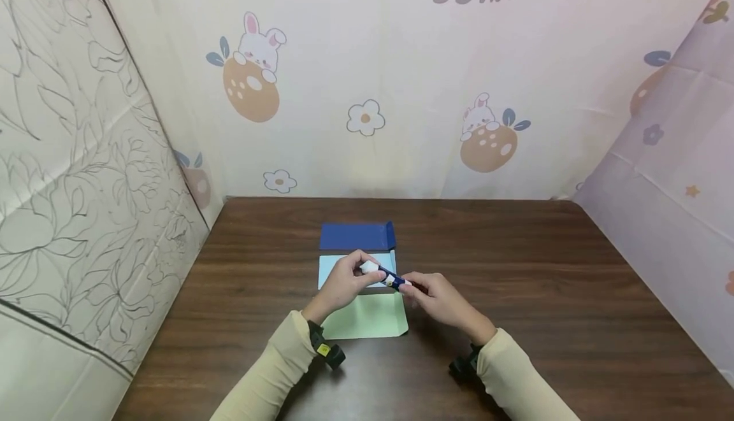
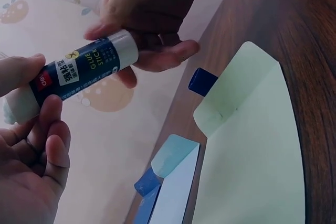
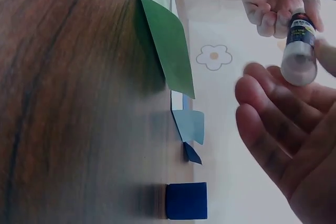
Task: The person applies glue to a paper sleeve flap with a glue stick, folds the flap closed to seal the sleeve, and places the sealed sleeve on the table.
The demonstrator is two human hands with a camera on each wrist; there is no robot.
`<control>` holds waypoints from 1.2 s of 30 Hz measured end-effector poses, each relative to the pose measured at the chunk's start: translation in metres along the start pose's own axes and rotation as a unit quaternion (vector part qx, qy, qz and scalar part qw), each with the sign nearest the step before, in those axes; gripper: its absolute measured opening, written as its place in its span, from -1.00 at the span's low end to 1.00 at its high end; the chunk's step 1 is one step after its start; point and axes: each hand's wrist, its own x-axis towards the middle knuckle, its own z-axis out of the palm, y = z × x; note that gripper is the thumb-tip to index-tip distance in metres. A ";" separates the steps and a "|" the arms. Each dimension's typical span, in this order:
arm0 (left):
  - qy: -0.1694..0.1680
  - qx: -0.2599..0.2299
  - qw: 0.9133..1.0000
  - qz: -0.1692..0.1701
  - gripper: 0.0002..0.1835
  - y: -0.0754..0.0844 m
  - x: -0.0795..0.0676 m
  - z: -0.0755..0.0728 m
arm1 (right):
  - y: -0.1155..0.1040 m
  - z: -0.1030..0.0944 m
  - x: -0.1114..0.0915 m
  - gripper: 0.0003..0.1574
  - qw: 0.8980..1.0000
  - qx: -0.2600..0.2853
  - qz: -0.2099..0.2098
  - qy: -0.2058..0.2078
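Note:
My left hand (image 1: 342, 279) pinches a glue stick (image 1: 393, 279) near its white left end between thumb and fingers. The right hand (image 1: 438, 297) grips the other pale end with thumb and fingertips. In the left wrist view the glue stick (image 2: 79, 69) shows a dark blue label, tilted upward to the right. Beneath the hands lie a light green paper (image 1: 367, 318) and a light blue paper (image 1: 329, 269), partly covered by the left hand. A dark blue paper (image 1: 352, 236) lies behind them. Each paper has a folded flap at its right end.
A small dark blue cap-like piece (image 3: 186, 201) stands on the brown wooden table (image 1: 516, 255), right of the papers; the right hand hides it in the head view. Patterned cloth walls (image 1: 367, 77) bound the table at the back and sides.

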 end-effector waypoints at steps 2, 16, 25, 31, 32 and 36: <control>0.008 0.003 1.000 0.004 -0.78 0.000 0.000 0.000 | 0.000 0.001 0.000 -0.70 1.000 -0.006 -0.001 0.021; -0.020 0.027 0.999 0.028 -0.77 0.001 -0.003 0.001 | 0.006 -0.001 -0.005 -0.58 0.998 0.026 0.009 -0.062; -0.013 0.002 1.000 0.016 -0.75 0.003 -0.006 0.005 | 0.002 -0.002 -0.006 -0.72 0.998 0.049 0.026 -0.006; -0.010 0.009 1.000 0.011 -0.75 0.005 -0.006 0.005 | 0.000 -0.001 -0.007 -0.71 0.998 0.004 -0.003 0.070; -0.012 0.015 1.000 0.012 -0.74 0.006 -0.006 0.005 | 0.001 -0.001 -0.007 -0.74 0.998 0.000 -0.005 0.067; -0.024 0.028 0.999 0.027 -0.75 0.006 -0.007 0.004 | 0.002 0.000 -0.008 -0.81 1.000 0.004 -0.007 0.014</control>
